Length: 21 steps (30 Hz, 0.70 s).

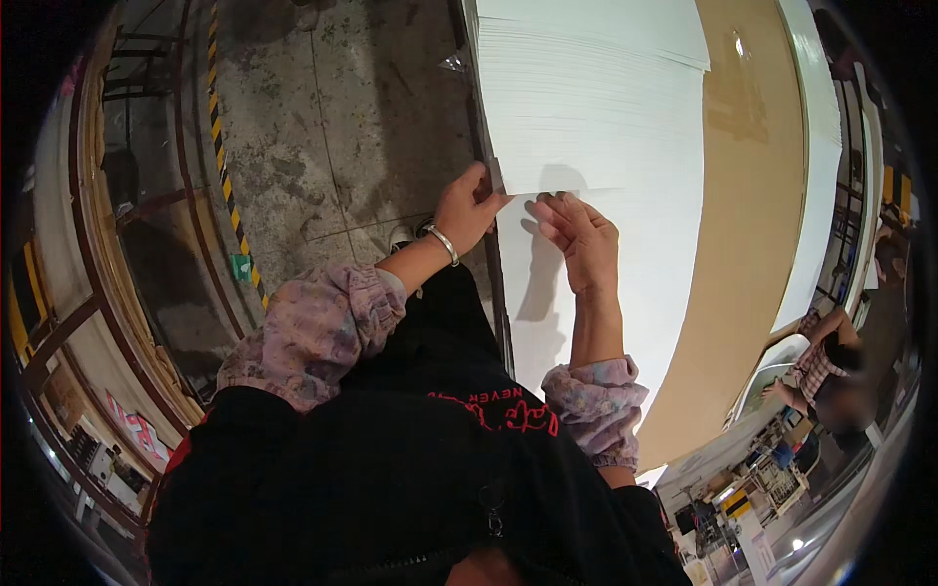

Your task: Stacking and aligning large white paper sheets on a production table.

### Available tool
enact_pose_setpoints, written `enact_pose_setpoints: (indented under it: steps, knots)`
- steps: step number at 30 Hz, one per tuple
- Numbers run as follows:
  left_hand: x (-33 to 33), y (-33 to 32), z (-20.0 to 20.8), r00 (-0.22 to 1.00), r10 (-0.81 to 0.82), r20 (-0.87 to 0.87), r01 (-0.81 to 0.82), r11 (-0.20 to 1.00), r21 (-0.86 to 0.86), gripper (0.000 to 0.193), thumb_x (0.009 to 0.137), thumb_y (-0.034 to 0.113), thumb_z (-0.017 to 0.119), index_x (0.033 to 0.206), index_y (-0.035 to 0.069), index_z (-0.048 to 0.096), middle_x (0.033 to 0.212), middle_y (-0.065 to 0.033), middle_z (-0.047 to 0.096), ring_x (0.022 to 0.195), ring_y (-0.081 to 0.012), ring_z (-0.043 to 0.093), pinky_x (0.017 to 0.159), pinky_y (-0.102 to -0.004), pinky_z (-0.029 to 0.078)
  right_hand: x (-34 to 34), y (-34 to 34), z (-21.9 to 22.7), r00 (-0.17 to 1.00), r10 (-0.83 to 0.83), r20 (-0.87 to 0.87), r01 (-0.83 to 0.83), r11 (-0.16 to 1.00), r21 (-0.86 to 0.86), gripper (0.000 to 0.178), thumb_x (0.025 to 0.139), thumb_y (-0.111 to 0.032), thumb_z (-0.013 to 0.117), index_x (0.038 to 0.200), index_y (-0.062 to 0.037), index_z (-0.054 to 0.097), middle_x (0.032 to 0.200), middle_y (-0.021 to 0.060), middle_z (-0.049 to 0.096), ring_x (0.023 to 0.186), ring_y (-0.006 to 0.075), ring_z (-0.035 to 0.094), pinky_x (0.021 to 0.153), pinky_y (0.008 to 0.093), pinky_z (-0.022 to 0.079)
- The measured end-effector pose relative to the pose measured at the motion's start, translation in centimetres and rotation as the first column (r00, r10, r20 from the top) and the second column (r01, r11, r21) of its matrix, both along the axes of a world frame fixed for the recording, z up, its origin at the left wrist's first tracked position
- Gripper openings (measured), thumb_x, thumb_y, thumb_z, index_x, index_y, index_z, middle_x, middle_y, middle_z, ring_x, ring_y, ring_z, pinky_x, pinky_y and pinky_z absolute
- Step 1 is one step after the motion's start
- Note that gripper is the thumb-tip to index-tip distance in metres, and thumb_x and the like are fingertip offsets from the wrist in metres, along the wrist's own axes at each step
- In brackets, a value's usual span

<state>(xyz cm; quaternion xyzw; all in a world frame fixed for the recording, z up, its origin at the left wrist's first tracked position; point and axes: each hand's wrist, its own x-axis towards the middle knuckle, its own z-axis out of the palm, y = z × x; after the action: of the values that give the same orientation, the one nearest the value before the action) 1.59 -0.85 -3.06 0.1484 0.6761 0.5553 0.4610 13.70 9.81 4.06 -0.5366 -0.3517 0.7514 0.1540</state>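
Note:
A fanned stack of white sheets (596, 117), paper or thin card, lies in front of me with its many edges stepped one behind another. At the near left corner of the stack, my left hand (467, 213) is closed, with the thumb and fingers pinching the sheets. My right hand (586, 239) is palm-up at the near edge, its bent fingertips closed at the lip of a sheet. Beneath both hands spreads a smooth white surface (625, 273), with the right hand's shadow on it. How many sheets each hand grips is hidden.
To the right of the white surface runs a brown board (757, 176) with clear tape on it. A concrete floor (293, 146) with a yellow-black striped line (223, 146) is at left, beside a metal-framed rack (93, 244). Another person (831, 366) works at the far right.

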Motion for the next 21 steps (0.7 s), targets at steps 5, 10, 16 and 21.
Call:
enact_pose_setpoints:
  steps: [5, 10, 16, 21]
  knots:
    - [-0.3, -0.1, 0.0, 0.998, -0.029, 0.063, 0.030, 0.999, -0.011, 0.016, 0.085, 0.012, 0.057, 0.085, 0.001, 0.046, 0.066, -0.0062, 0.057, 0.051, -0.0112, 0.056, 0.043, -0.0252, 0.047, -0.3, 1.0, -0.3, 0.973, 0.135, 0.187, -0.160, 0.979, 0.124, 0.026, 0.086, -0.017, 0.059, 0.095, 0.0074, 0.059, 0.084, 0.0142, 0.065, 0.077, 0.0170, 0.065, 0.057, 0.0208, 0.050]
    - [0.0, 0.2, -0.6, 0.998, -0.035, 0.055, 0.034, 0.999, 0.005, 0.016, 0.085, 0.011, 0.057, 0.087, 0.000, 0.046, 0.067, -0.0065, 0.056, 0.052, -0.0114, 0.056, 0.044, -0.0253, 0.047, 0.2, 0.8, -2.6, 0.994, -0.103, 0.046, 0.104, 0.994, -0.019, 0.018, 0.082, -0.014, 0.065, 0.086, 0.0027, 0.059, 0.078, 0.0122, 0.066, 0.068, 0.0111, 0.062, 0.051, 0.0179, 0.041]
    - [-0.3, 0.0, -0.3, 0.994, -0.106, 0.010, 0.106, 0.994, 0.004, 0.017, 0.084, 0.011, 0.060, 0.088, 0.000, 0.047, 0.068, -0.0061, 0.056, 0.054, -0.0104, 0.057, 0.045, -0.0249, 0.048, -0.8, 1.2, -3.6, 0.987, -0.060, 0.151, 0.038, 0.989, 0.144, 0.016, 0.078, -0.007, 0.067, 0.076, -0.0009, 0.053, 0.069, 0.0115, 0.065, 0.062, 0.0117, 0.062, 0.048, 0.0180, 0.039]
    - [-0.5, -0.2, -0.7, 0.988, -0.142, 0.060, 0.142, 0.990, 0.004, 0.019, 0.083, 0.012, 0.062, 0.086, 0.001, 0.047, 0.066, -0.0049, 0.055, 0.055, -0.0092, 0.056, 0.045, -0.0243, 0.048, -0.9, 0.8, -3.4, 0.987, -0.076, 0.139, 0.059, 0.990, 0.125, 0.015, 0.078, -0.008, 0.067, 0.077, -0.0005, 0.054, 0.074, 0.0135, 0.065, 0.058, 0.0098, 0.056, 0.051, 0.0180, 0.042]
